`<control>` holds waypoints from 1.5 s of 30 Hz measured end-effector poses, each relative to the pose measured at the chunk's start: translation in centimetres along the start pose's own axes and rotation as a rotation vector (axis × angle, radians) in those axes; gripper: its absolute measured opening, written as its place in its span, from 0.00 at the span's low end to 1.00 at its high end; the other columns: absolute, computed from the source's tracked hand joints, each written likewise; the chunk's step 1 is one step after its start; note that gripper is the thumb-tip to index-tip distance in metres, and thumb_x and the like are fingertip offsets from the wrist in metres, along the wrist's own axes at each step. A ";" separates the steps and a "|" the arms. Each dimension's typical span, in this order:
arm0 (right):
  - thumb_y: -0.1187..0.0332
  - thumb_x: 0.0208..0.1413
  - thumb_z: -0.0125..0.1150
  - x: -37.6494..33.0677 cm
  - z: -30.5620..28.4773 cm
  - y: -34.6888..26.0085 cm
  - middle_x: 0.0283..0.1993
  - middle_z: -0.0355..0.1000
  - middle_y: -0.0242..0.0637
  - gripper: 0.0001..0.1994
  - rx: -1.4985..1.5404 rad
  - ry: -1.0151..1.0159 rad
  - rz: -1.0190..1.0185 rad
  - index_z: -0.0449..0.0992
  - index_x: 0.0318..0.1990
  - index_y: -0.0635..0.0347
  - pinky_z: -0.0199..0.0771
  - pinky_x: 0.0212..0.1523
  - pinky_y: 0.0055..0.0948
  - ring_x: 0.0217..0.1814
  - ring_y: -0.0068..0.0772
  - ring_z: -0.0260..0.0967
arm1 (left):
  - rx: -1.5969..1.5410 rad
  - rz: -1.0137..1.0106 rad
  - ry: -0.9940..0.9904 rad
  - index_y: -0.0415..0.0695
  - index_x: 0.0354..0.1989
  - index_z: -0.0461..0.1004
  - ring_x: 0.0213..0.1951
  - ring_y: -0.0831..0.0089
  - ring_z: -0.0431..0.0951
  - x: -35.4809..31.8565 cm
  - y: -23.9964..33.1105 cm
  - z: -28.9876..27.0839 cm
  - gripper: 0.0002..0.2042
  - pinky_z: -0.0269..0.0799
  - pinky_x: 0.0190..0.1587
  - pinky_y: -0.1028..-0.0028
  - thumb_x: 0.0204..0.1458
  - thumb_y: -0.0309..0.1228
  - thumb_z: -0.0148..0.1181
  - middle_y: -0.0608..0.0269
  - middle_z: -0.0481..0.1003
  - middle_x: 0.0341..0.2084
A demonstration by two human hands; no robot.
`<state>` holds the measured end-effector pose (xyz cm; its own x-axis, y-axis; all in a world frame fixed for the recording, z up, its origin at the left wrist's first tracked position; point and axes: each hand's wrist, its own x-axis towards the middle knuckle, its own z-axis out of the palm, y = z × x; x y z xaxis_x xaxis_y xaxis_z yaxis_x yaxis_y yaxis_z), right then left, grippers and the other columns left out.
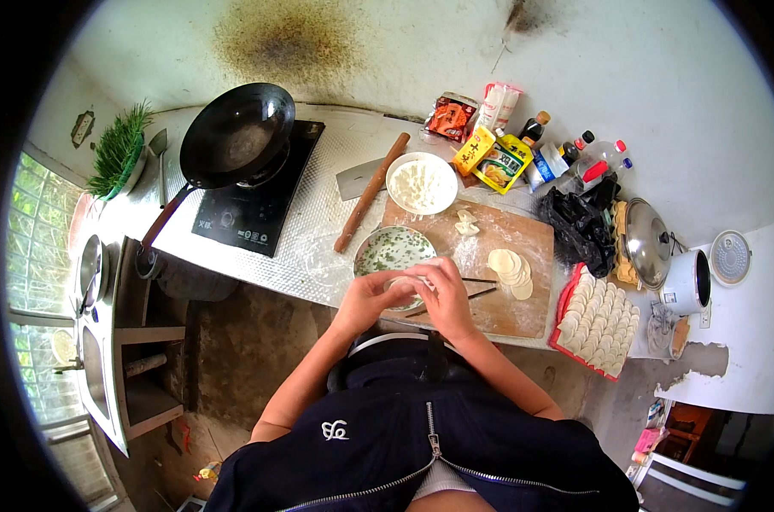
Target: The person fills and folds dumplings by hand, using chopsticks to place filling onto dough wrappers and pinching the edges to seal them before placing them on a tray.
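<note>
My left hand (361,301) and my right hand (445,299) meet above the near edge of the board, fingertips pinched around a pale dumpling wrapper (397,284), mostly hidden by the fingers. Just behind them sits a white bowl (358,258) speckled with green; whether that is a pattern or chopped filling I cannot tell. Dark chopsticks (481,293) lie beside my right hand, partly covered by it. On the floured wooden board (532,247), round wrappers (508,267) overlap in a pile to the right, with small dough pieces (466,224) farther back.
A white bowl (392,183) holding white floury stuff, a rolling pin (372,192) and a cleaver (357,180) are behind. Left is a wok (237,136) on an induction cooker (259,218). Right, a red-edged tray (564,311) carries rows of dumplings; seasoning packets (502,162) stand behind.
</note>
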<state>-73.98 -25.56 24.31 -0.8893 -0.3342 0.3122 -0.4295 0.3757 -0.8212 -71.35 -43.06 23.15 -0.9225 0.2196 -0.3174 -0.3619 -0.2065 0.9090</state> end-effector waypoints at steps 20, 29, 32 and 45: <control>0.76 0.54 0.65 -0.7 -1.0 1.1 0.49 0.69 0.34 0.19 0.515 -0.110 0.277 0.73 0.54 0.63 0.72 0.46 0.23 0.47 0.23 0.68 | -0.154 0.076 0.029 0.41 0.48 0.75 0.40 0.79 0.78 -0.3 0.6 -1.6 0.14 0.75 0.43 0.77 0.52 0.21 0.63 0.64 0.79 0.39; 0.78 0.55 0.62 -0.9 -0.5 1.1 0.49 0.70 0.33 0.15 0.612 -0.102 0.304 0.75 0.51 0.65 0.71 0.48 0.20 0.48 0.21 0.68 | -0.083 0.059 0.036 0.40 0.49 0.76 0.38 0.79 0.78 -0.7 0.6 -1.7 0.15 0.75 0.43 0.77 0.51 0.21 0.64 0.63 0.80 0.39; 0.77 0.57 0.61 -1.0 -0.5 1.4 0.47 0.71 0.33 0.11 0.604 -0.118 0.300 0.75 0.48 0.65 0.70 0.47 0.20 0.46 0.20 0.69 | -0.060 0.051 0.032 0.39 0.49 0.76 0.39 0.79 0.78 -0.9 0.8 -1.7 0.16 0.75 0.45 0.77 0.50 0.21 0.65 0.63 0.80 0.39; 0.76 0.58 0.60 -0.6 -0.7 0.6 0.44 0.71 0.32 0.08 0.645 -0.050 0.364 0.76 0.44 0.66 0.69 0.45 0.20 0.44 0.20 0.68 | -0.015 0.026 0.091 0.36 0.45 0.79 0.41 0.77 0.78 -1.2 1.6 -2.0 0.12 0.75 0.47 0.76 0.52 0.21 0.64 0.60 0.79 0.42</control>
<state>-73.78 -24.52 24.01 -0.9430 -0.3299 -0.0430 0.0826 -0.1067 -0.9909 -71.10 -45.52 24.41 -0.9396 0.1266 -0.3179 -0.3394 -0.2257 0.9132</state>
